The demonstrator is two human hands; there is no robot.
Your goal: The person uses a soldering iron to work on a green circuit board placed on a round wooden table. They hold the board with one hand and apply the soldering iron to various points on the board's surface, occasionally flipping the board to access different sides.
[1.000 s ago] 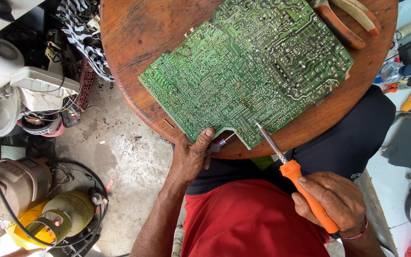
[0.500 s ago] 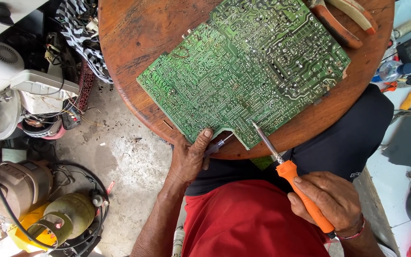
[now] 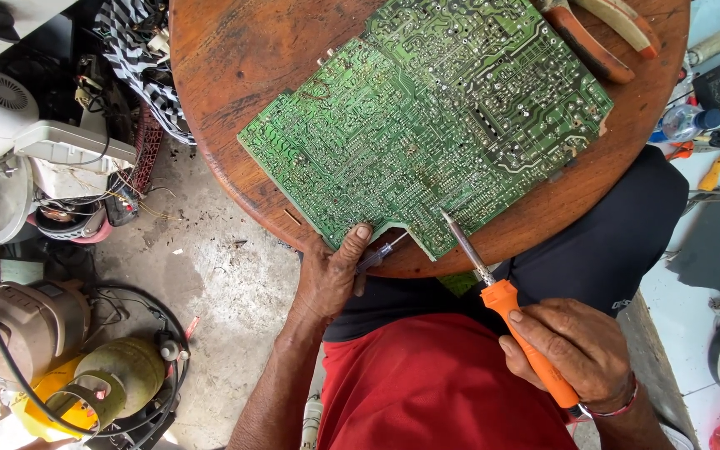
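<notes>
A large green circuit board point(image 3: 427, 125) lies solder side up on a round wooden table point(image 3: 235, 75). My left hand point(image 3: 331, 275) rests at the table's near edge, thumb on the board's near edge, with a thin clear rod point(image 3: 381, 252) held under the fingers. My right hand point(image 3: 572, 350) grips the orange handle of a soldering iron point(image 3: 506, 304). Its metal tip touches the board's near edge beside a notch.
Orange-handled pliers point(image 3: 602, 37) lie at the table's far right. To the left on the concrete floor stand fan parts point(image 3: 2, 125), a brown motor housing point(image 3: 27, 325) and cables. A bench on the right holds a small bottle point(image 3: 681, 121) and hand tools.
The view has shifted slightly. My right hand moved the soldering iron's tip a little left along the board's near edge. My left hand stays in place.
</notes>
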